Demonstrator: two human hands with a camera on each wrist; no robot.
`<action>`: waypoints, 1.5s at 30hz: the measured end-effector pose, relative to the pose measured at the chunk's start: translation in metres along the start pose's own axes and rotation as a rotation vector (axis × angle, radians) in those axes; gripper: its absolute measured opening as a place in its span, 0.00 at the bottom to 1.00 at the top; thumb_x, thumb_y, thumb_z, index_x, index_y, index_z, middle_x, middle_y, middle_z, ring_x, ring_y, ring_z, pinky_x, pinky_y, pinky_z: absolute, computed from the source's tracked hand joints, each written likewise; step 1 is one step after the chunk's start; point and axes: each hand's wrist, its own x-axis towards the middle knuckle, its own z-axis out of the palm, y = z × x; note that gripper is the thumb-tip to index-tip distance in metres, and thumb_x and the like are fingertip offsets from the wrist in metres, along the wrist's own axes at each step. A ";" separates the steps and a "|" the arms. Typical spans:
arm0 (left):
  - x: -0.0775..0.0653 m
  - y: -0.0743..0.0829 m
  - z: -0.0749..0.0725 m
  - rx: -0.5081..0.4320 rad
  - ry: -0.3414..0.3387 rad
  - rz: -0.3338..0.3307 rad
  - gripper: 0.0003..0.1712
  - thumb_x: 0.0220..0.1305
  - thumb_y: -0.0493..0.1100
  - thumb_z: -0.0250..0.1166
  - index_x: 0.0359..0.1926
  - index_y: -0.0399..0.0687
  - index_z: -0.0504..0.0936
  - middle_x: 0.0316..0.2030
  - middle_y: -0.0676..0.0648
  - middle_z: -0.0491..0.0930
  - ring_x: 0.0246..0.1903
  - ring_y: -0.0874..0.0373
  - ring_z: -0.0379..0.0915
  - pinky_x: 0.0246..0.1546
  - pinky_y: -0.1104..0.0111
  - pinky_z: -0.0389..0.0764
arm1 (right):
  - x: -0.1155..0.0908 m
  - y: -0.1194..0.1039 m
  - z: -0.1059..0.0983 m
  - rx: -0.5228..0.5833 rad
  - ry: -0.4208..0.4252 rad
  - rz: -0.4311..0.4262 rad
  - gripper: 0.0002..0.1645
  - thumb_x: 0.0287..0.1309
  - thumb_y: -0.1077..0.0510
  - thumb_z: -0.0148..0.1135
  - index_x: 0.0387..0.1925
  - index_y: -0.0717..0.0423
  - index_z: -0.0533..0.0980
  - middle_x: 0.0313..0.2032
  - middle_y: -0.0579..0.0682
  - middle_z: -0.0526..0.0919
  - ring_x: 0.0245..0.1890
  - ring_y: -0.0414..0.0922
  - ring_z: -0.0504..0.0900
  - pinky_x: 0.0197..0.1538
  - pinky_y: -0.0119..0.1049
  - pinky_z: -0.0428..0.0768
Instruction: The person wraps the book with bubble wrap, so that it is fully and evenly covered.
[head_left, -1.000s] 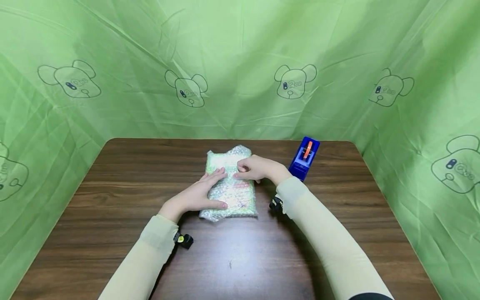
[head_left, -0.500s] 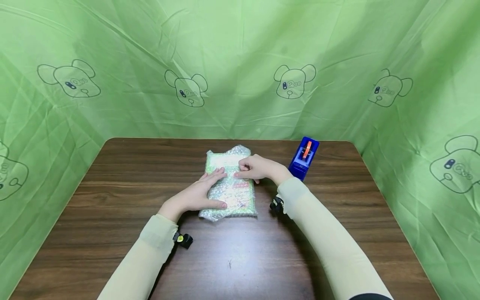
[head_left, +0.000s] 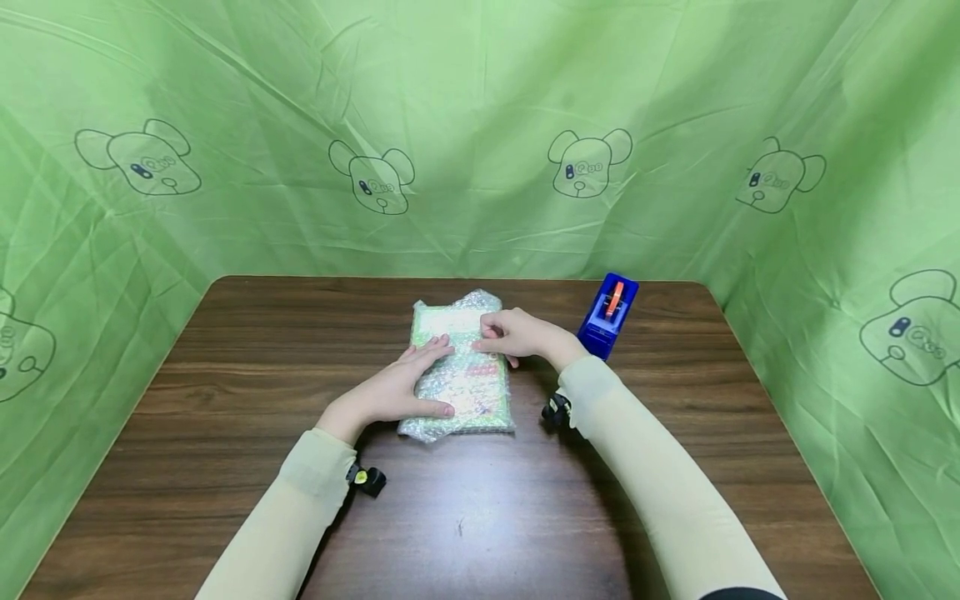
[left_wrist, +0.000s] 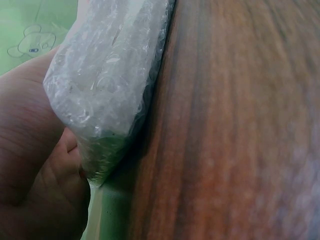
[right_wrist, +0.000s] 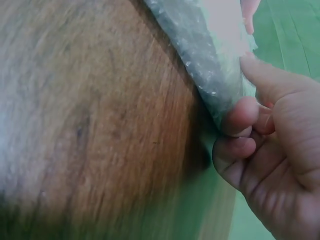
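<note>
A flat, bubble-wrapped package (head_left: 468,396) lies on the table, its light green and white printed face showing through the clear wrap. My left hand (head_left: 386,392) rests over its left side with fingers and thumb spread. In the left wrist view, a wrapped corner (left_wrist: 100,105) of the package juts out beside that hand. At the upper right edge, my right hand (head_left: 521,335) has its thumb on the top face and its fingers curled at the side. The right wrist view has those curled fingertips (right_wrist: 240,117) right at the wrap's edge.
A blue tape dispenser (head_left: 597,335) with an orange roll stands just beyond the right wrist, near the back of the dark wooden table (head_left: 247,400). Green printed curtains (head_left: 480,225) hang behind and at both sides. Each wrist carries a small black camera (head_left: 367,481).
My right hand has slid slightly right along the package's top, its thumb now nearer the edge. The left hand and the package have stayed in place.
</note>
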 end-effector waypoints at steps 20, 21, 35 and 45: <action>-0.001 0.004 -0.001 0.006 0.001 0.001 0.62 0.65 0.65 0.79 0.87 0.48 0.58 0.88 0.46 0.46 0.87 0.52 0.38 0.87 0.51 0.36 | -0.010 0.008 -0.001 0.126 0.075 0.094 0.20 0.81 0.54 0.64 0.40 0.58 0.63 0.25 0.55 0.83 0.24 0.49 0.88 0.30 0.38 0.82; -0.001 0.004 -0.001 0.004 0.001 0.001 0.61 0.65 0.65 0.79 0.87 0.48 0.58 0.88 0.46 0.46 0.87 0.52 0.38 0.87 0.51 0.37 | -0.011 0.007 0.001 0.120 0.081 0.098 0.19 0.82 0.54 0.63 0.39 0.58 0.63 0.25 0.55 0.84 0.23 0.49 0.88 0.29 0.38 0.83; -0.001 0.004 -0.002 -0.002 0.007 0.032 0.62 0.65 0.64 0.79 0.87 0.43 0.57 0.88 0.42 0.46 0.87 0.47 0.39 0.86 0.46 0.38 | -0.026 -0.007 0.021 -0.056 0.194 0.143 0.17 0.85 0.51 0.56 0.48 0.59 0.62 0.23 0.51 0.78 0.21 0.45 0.80 0.27 0.38 0.78; -0.003 0.022 -0.011 0.278 -0.069 0.025 0.61 0.71 0.72 0.69 0.88 0.42 0.54 0.88 0.38 0.45 0.86 0.41 0.42 0.85 0.42 0.49 | -0.081 -0.019 0.006 -0.183 0.180 0.014 0.19 0.80 0.48 0.65 0.40 0.54 0.67 0.21 0.41 0.66 0.21 0.38 0.65 0.27 0.35 0.69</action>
